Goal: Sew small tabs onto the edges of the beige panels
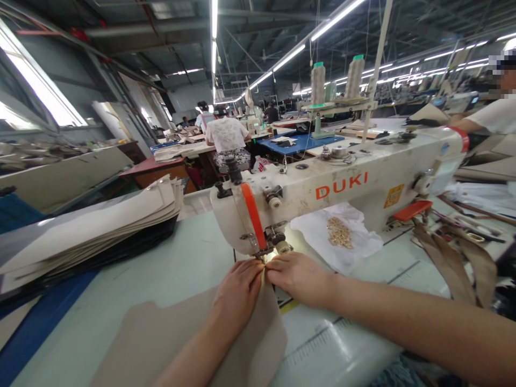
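Note:
Both hands meet right in front of the needle of a white sewing machine [298,188] with an orange stripe and the letters DUKI. My left hand [237,287] presses on a beige fabric panel [181,328], its fingers together near the presser foot. Across from it, my right hand [298,277] is closed, its fingertips pinching the panel's edge beside the needle. A small lamp lights that spot. The fingertips and the needle tip partly hide the edge being held. The panel spreads toward me over the pale green table [201,242], under my left forearm.
A stack of beige panels [153,199] lies at the left. Behind the needle, small gold-coloured metal pieces [339,233] rest on white paper [363,252]. Brown straps [451,263] hang at the right. Thread cones [317,86] stand above the machine. Other people sit farther back and at the right.

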Motion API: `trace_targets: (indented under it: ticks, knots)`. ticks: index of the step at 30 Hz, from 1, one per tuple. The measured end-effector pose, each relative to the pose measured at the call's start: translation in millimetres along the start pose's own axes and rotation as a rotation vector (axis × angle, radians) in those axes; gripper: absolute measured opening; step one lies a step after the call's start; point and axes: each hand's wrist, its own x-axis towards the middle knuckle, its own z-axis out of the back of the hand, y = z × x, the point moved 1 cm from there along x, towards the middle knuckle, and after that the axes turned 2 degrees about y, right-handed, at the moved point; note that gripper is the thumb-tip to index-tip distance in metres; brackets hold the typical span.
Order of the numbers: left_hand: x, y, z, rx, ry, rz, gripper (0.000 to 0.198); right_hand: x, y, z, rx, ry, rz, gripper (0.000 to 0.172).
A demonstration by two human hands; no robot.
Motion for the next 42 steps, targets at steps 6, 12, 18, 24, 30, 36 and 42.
trace_targets:
  ticks: [6,12,18,24,30,36,42]
  knots:
    - [-0.8,1.9,-1.5,0.027,-0.005,0.009,0.024,0.5,0.0,-1.5,-0.018,-0.005,-0.004,0.010]
    - [-1.8,0.3,0.3,0.017,0.011,0.004,0.023,0.9,0.8,-1.4,-0.033,-0.012,-0.008,0.007]
    - [-2.1,-1.9,2.9,0.010,0.018,0.006,0.022,1.2,2.2,1.4,-0.037,0.012,-0.019,0.009]
    - [-1.9,1.0,2.8,0.012,0.055,-0.009,0.023,1.3,2.8,1.4,-0.057,0.001,-0.026,0.009]
    - [-0.6,-0.2,3.1,-0.020,0.059,0.007,0.023,1.7,2.7,1.2,-0.064,0.004,-0.029,0.008]
    - [0.1,-1.4,4.1,-0.023,0.073,0.036,0.021,1.5,3.7,-0.2,-0.037,0.001,-0.035,0.010]
    - [-0.7,-2.5,4.6,-0.028,0.080,0.082,0.020,-4.9,5.8,0.9,-0.046,-0.012,0.025,0.008]
